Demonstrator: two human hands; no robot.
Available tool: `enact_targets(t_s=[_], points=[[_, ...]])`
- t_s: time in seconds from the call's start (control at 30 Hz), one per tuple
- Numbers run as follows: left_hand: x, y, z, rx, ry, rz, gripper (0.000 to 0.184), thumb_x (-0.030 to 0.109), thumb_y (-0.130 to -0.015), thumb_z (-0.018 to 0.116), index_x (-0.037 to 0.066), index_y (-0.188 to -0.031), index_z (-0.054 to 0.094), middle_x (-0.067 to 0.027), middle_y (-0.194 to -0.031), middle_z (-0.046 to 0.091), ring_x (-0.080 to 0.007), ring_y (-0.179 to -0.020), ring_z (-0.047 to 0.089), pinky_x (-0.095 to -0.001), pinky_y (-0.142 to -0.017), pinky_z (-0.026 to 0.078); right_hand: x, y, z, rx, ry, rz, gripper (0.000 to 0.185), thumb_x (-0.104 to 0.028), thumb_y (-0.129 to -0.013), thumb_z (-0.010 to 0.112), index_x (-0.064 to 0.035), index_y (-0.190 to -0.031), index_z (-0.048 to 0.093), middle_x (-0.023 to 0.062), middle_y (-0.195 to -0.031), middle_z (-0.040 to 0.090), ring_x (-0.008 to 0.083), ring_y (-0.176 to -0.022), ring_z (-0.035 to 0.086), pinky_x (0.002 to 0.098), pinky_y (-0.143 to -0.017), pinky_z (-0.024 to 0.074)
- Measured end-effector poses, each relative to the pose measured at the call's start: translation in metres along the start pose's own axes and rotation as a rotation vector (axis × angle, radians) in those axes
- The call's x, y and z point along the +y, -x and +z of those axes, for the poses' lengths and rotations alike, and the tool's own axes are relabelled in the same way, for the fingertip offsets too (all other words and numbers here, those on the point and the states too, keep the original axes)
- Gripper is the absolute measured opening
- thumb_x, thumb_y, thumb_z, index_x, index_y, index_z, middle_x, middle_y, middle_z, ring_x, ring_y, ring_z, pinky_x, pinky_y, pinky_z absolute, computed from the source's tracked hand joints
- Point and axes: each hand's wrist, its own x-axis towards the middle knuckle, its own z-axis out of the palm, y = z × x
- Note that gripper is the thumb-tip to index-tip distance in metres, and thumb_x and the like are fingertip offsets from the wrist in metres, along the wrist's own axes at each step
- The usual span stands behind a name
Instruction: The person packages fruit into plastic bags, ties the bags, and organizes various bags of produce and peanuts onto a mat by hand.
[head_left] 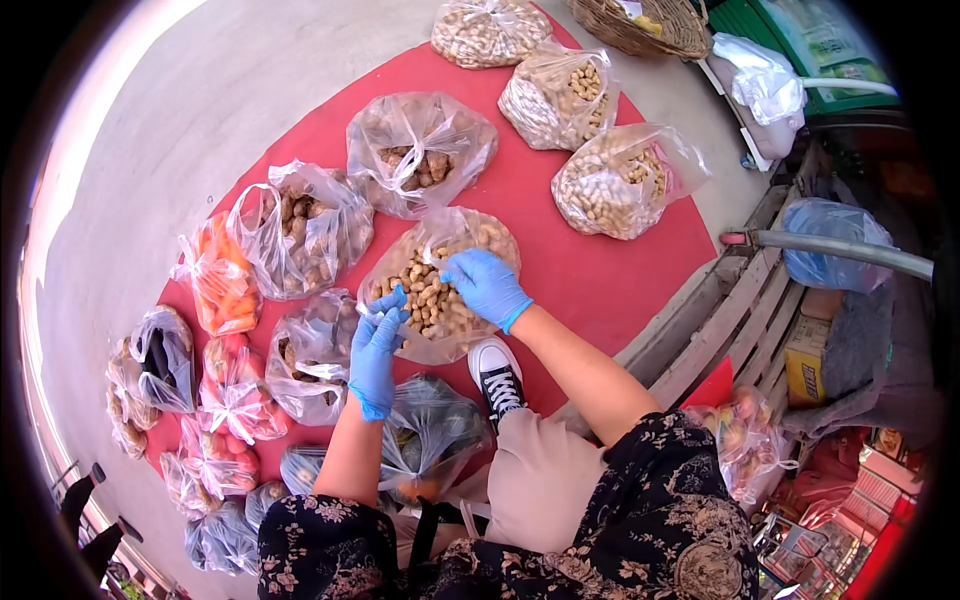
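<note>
An unsealed clear plastic bag of peanuts point(425, 295) lies in front of me on a red cloth, its mouth spread so the shells show. My left hand point(374, 358), in a blue glove, is at the bag's near left rim with its fingers pinched together on the plastic. On the other side, my right hand point(488, 287), gloved in blue too, has its fingers closed at the rim above the peanuts. Just below the bag stands my black-and-white sneaker point(497, 375).
Around lie bags of potatoes point(425, 165), carrots point(222, 285), tomatoes point(238, 395), eggplants point(168, 360) and dark green produce point(428, 440) on the red cloth point(590, 280). More bagged peanuts point(610, 190) sit upper right. A wicker basket point(650, 25) and wooden slats point(725, 310) border the right side.
</note>
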Motion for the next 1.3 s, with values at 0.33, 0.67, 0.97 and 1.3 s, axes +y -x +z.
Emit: enact_targets(t_s=[0.33, 0.67, 0.97, 1.3], points=[[-0.001, -0.057, 0.068, -0.175, -0.018, -0.083, 0.023, 0.023, -0.086, 0.054, 0.009, -0.104, 0.061, -0.0016, -0.100, 0.061, -0.0108, -0.095, 0.052, -0.0271, -0.085, 0.036, 0.001, -0.010, -0.104, 0.011, 0.048, -0.059, 0.028, -0.033, -0.076, 0.063, -0.0099, -0.092, 0.061, 0.0098, -0.096, 0.058, 0.0283, -0.085, 0.057, 0.0386, -0.076, 0.0465], [0.006, -0.047, 0.059, -0.237, -0.015, -0.114, 0.025, 0.025, -0.086, 0.053, 0.009, -0.102, 0.062, 0.0005, -0.100, 0.062, -0.0091, -0.092, 0.052, -0.0254, -0.080, 0.037, 0.160, -0.026, -0.167, 0.253, 0.443, 1.006, 0.074, -0.032, -0.072, 0.064, -0.0022, -0.132, 0.033, 0.0232, -0.108, 0.057, 0.0368, -0.098, 0.056, 0.0407, -0.087, 0.0437], [-0.001, -0.041, 0.052, -0.237, 0.018, -0.086, 0.024, 0.024, -0.087, 0.053, 0.008, -0.102, 0.062, -0.0001, -0.099, 0.062, -0.0098, -0.088, 0.054, -0.0258, -0.078, 0.039, 0.118, -0.044, -0.122, 0.223, 0.384, 0.506, 0.032, -0.030, -0.081, 0.043, -0.0024, -0.080, 0.060, 0.0225, -0.085, 0.060, 0.0398, -0.080, 0.057, 0.0478, -0.075, 0.0447], [0.002, -0.029, 0.049, -0.247, -0.032, -0.045, 0.024, 0.021, -0.087, 0.053, 0.008, -0.107, 0.058, 0.0003, -0.104, 0.060, -0.0080, -0.090, 0.051, -0.0232, -0.080, 0.037, 0.012, -0.060, -0.051, 0.085, 0.277, 0.229, 0.021, -0.026, -0.083, 0.050, -0.0055, -0.085, 0.056, 0.0191, -0.080, 0.058, 0.0376, -0.075, 0.057, 0.0460, -0.068, 0.0451]])
